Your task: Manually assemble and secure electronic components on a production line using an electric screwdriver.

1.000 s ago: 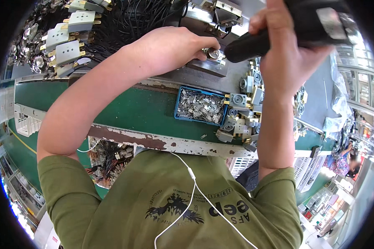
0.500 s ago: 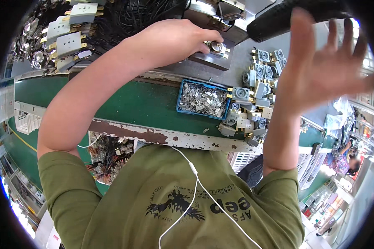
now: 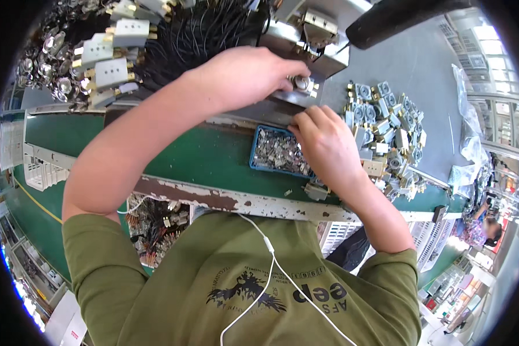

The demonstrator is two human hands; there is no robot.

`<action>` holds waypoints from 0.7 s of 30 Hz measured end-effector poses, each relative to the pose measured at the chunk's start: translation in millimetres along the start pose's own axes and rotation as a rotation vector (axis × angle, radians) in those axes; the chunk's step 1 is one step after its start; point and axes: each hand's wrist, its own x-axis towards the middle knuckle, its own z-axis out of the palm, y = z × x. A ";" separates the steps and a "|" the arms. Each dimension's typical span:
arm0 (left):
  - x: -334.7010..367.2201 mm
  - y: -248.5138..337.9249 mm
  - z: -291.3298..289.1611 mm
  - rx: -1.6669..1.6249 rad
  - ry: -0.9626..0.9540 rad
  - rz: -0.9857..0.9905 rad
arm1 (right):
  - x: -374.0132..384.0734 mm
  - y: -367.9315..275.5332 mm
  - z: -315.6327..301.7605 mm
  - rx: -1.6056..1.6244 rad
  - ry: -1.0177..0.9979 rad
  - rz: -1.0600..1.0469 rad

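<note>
1. Small round metal part (image 3: 301, 84): sits on the grey metal fixture (image 3: 305, 49), at the fingertips of the left hand (image 3: 245, 78), just beyond the right hand (image 3: 327, 144).
2. Left hand: curled narrow, fingertips pinched on or against the round part; whether it grips the part fully cannot be told.
3. Right hand: fingers bent and close together over the far corner of the blue tray (image 3: 258, 164); what it pinches, if anything, is hidden.
4. Blue tray: shallow, full of small bright metal pieces, directly under and to the left of the right hand, on the green bench top (image 3: 184, 158).
5. Heap of grey-and-brass assemblies (image 3: 389, 130): just right of the right hand.
6. Black wire bundle (image 3: 196, 34) and white blocks (image 3: 112, 60): beyond the left forearm.
7. Handling note (judgement): the round part seats best if the left hand keeps it square and steady on the fixture while the right hand lifts one piece only from the tray.
</note>
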 end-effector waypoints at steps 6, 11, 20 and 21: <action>-5.2 -0.7 -0.1 -0.070 -0.080 -0.075 | 12.8 27.1 -71.5 0.217 0.418 0.281; -4.5 1.3 -1.3 -0.072 -0.099 -0.076 | 88.2 90.5 -106.2 0.166 0.673 0.422; 1.6 -10.1 0.2 -0.148 -0.088 -0.055 | 119.4 109.8 -105.9 1.232 0.941 0.100; 2.2 -11.2 1.4 -0.119 -0.082 -0.045 | 112.1 93.5 -120.4 1.543 0.908 -0.009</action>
